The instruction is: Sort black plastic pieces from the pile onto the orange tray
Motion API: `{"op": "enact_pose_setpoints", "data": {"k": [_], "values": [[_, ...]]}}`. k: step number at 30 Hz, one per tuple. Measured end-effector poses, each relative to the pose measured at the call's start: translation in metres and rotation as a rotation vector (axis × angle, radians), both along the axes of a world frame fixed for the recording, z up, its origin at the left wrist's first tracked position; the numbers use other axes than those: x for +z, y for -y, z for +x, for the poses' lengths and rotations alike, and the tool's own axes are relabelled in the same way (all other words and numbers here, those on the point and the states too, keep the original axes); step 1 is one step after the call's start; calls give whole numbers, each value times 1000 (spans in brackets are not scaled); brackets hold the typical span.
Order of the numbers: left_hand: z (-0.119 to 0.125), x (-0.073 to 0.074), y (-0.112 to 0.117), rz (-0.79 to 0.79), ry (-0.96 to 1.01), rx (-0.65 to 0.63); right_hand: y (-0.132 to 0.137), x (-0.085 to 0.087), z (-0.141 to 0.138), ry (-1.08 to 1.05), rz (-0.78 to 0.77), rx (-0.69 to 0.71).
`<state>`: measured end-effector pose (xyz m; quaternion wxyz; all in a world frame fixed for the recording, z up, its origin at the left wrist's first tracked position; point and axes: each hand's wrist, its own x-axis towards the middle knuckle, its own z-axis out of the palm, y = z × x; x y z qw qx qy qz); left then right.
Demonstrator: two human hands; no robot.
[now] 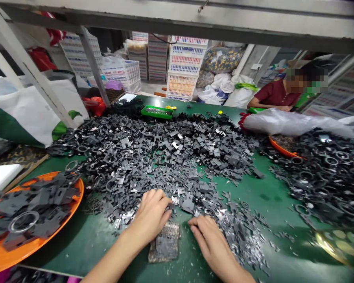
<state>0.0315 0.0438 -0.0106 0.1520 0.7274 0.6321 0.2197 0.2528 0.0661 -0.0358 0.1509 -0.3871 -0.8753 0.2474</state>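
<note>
My left hand (pixel 153 212) reaches over the near edge of a heap of small grey plastic parts (pixel 177 151). Its fingers curl down and their tips are hidden, so what they hold does not show. To its right, my right hand (pixel 209 237) hovers low beside the heap, thumb and fingers drawn together; anything between them is too small to make out. Between the hands, on the green table (pixel 91 243), lies a worn, speckled rectangular block (pixel 164 241) with a dark flat piece on top. A wider grey part (pixel 188 203) lies just beyond the hands.
An orange basin (pixel 81 192) of larger grey parts and a clear ring stands at left. Another pile of dark parts and rings (pixel 324 173) spreads at right. A green tray (pixel 157 113) sits behind the heap. A co-worker (pixel 273 94) sits at far right. A metal beam (pixel 177 23) crosses above.
</note>
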Motion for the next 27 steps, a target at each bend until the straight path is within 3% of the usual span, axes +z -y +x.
{"op": "enact_pose_setpoints", "data": {"k": [3, 7, 14, 20, 23, 27], "values": [[13, -6, -15, -10, 36, -4, 5, 3, -4, -72, -81, -29], [17, -7, -19, -26, 163, 28, 8, 5, -6, -156, -194, -94], [12, 3, 9, -170, 706, 179, 20, 6, -33, -480, -354, -206], [22, -1, 38, -405, 1402, 375, 28, 16, -57, -524, -213, -232], [20, 5, 39, -386, 1528, 436, 26, 19, -58, -506, -189, -213], [9, 8, 39, -345, 1568, 617, 14, 17, -40, -406, -108, -283]]}}
